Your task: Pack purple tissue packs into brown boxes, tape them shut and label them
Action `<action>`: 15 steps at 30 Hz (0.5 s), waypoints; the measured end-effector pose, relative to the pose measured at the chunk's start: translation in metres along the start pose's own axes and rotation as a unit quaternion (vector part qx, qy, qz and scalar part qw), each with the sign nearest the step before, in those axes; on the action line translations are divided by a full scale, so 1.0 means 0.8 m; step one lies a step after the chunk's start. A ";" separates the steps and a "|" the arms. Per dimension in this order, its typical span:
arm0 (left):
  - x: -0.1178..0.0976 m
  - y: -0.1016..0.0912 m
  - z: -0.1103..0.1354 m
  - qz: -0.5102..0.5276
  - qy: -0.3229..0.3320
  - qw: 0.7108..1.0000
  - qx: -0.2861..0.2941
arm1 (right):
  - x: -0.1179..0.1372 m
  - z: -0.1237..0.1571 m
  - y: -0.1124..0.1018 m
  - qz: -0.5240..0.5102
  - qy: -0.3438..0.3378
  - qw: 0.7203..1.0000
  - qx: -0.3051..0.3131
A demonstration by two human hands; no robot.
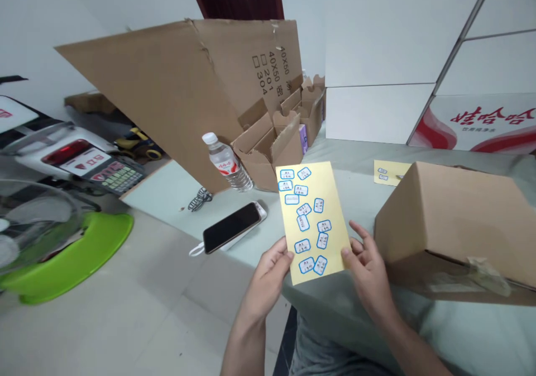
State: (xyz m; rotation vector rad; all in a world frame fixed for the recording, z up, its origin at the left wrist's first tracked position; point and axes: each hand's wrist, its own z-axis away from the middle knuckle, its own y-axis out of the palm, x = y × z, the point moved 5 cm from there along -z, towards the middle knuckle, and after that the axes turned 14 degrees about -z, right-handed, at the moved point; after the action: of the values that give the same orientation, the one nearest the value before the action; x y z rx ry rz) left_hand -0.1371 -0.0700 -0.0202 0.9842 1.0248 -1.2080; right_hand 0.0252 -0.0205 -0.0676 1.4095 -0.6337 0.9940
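A yellow sheet (pixel 310 197) with several small blue-edged labels stuck on it is held up over the near edge of the table. My left hand (pixel 272 272) pinches its lower left edge, thumb on the front. On the lower right edge, my right hand (pixel 366 261) grips it between thumb and fingers, with the index finger stretched out. A closed cardboard box (pixel 469 219) stands just right of my right hand. Behind that box, a second yellow sheet (pixel 383 172) with a few labels lies partly hidden.
Left of the sheet lie a black-screened phone (pixel 232 228) and a coiled cable (pixel 200 199). A water bottle (pixel 228 163) stands beside open cardboard boxes (pixel 268 141). A large cardboard panel (pixel 167 85) rises behind them. A green plastic seat (pixel 75 258) is on the floor at left.
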 end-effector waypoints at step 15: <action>-0.015 0.045 0.010 -0.093 0.150 0.984 -0.036 | 0.083 0.029 0.066 0.383 -0.374 0.843 0.048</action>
State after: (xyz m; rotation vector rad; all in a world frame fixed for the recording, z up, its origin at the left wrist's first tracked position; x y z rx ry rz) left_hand -0.1018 -0.0716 -0.0050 1.0508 1.4150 -1.1867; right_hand 0.0159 -0.0364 0.0184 1.6616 -1.8608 1.0541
